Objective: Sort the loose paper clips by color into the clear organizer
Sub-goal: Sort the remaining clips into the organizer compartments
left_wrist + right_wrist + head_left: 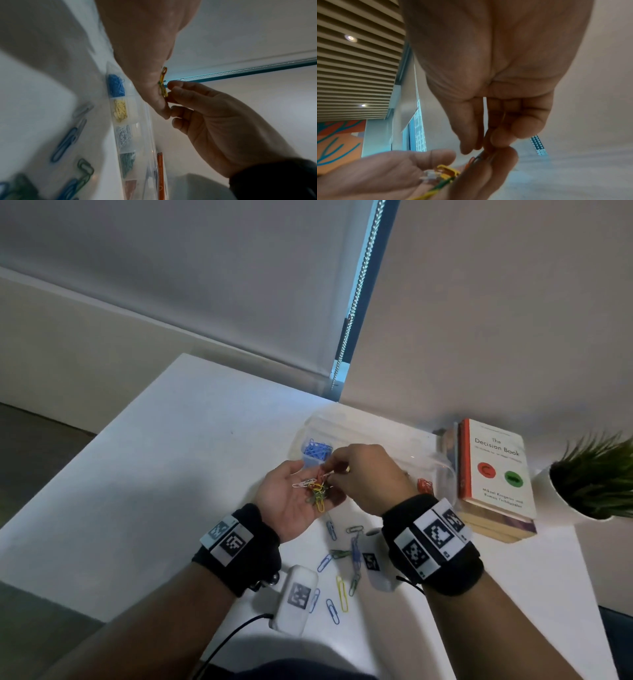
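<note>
while the left hand (pixel 287 501) lies palm up over the white table (pixel 154 474), fingers relaxed and spread, it cups a small heap of clips (pixel 317 491) in white, yellow, green and orange. the right hand (pixel 370 477) reaches in from the right, its fingertips (pixel 501 138) drawn narrow together at the far edge of the heap, pinching what looks like an orange clip, though the blur keeps me from being sure. just beyond both hands sits the clear organizer (pixel 424 463), its row of cells running left to right: blue clips (pixel 317 450) in the leftmost cell, then in the left wrist view yellow (pixel 120 109), white (pixel 124 135), green (pixel 127 163) and red (pixel 131 186) ones in turn. near the person, between the two wrists, loose clips (pixel 339 573) lie scattered on the table, mostly blue and green with one yellow. to the right of the organizer a stack of books (pixel 493 477) rests on the table, and further right a potted plant (pixel 592 477) stands by the edge.
</note>
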The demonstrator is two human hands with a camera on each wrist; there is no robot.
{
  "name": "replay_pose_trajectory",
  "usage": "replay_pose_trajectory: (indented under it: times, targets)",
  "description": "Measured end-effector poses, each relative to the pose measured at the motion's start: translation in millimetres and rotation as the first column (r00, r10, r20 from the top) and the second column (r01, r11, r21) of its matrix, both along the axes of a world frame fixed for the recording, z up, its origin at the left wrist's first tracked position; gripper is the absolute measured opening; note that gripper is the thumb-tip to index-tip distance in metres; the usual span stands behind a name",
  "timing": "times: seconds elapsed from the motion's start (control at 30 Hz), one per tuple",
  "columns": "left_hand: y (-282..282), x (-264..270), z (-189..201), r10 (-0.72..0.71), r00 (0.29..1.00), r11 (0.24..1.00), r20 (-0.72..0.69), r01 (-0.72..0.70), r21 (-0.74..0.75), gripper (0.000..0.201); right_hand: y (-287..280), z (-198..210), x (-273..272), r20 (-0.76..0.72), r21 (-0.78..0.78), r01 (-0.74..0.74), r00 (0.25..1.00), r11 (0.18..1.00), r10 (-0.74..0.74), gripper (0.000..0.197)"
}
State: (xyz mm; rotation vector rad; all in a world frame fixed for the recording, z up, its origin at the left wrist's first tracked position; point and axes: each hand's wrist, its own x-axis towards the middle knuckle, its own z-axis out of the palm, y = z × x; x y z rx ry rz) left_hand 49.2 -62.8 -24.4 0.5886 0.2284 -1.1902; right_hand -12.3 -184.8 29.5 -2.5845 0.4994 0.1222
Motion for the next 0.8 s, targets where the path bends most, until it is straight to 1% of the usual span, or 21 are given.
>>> replay_pose_trajectory:
  times: [0.13,0.2,0.3,0.43,0.5,0.63,0.73,0.8]
  targets:
    - [-1.4,-7.2,0.7,-0.063,0.998,0.998,0.019,0.063,-0.015,0.056,4.5,-2.6,-12.7,-0.02,-0.083,0.013,1.0,0.996,-0.014,0.018]
    - [-1.8,-10.0,-0.1,-0.085,0.996,0.996,0.024,0.085,-0.026,0.057,4.1,-3.2,-17.8,-0.022,-0.097,0.025,0.999,0.995,-0.027,0.014]
    - [-2.5,-11.8,-1.8,-0.109,0.993,0.994,0.032,0.11,-0.023,0.055,0.7,-2.1,-23.9,-0.007,-0.073,0.024,1.0,0.997,-0.025,0.008]
    - [-2.6,-11.4,-3.8,-0.14,0.989,0.99,0.041,0.14,0.002,0.053,-1.9,2.3,-29.1,-0.033,-0.006,-0.02,0.999,1.0,0.02,0.011]
    - [-2.9,-11.1,-4.2,-0.136,0.99,0.991,0.036,0.135,0.018,0.052,-2.3,2.0,-29.8,-0.033,-0.024,-0.044,0.999,0.999,0.043,0.013]
    - [-4.2,-10.6,-2.3,-0.122,0.992,0.992,0.022,0.121,0.034,0.049,-3.6,-1.2,-30.5,-0.015,-0.073,-0.095,0.995,0.993,0.094,0.009]
    - [-5.1,-8.8,-3.4,-0.12,0.992,0.992,0.033,0.118,0.044,0.049,-7.3,0.4,-33.1,0.011,-0.064,-0.095,0.995,0.993,0.096,0.007]
    - [-5.3,-7.2,-3.8,-0.114,0.993,0.992,0.037,0.112,0.06,0.048,-10.9,2.7,-35.4,0.035,-0.03,-0.054,0.998,0.998,0.055,0.005]
